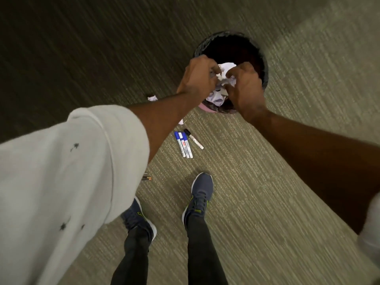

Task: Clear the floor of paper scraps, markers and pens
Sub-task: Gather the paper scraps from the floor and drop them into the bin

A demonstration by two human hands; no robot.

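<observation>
My left hand [198,76] and my right hand [245,87] are both curled around a bundle of crumpled white paper scraps [221,82], held over the near rim of a black waste bin [265,64]. On the carpet lie two blue-capped markers [183,146] side by side and a black-capped marker [193,138] beside them. One paper scrap [152,98] lies left of the bin, and a smaller scrap [181,121] shows under my left forearm. Pens [147,177] peek out from behind my left sleeve.
My two feet in dark sneakers [200,195] stand on the grey-green carpet just behind the markers. The bin has a dark liner and a pink base edge [206,109]. Open carpet stretches to the right and far left.
</observation>
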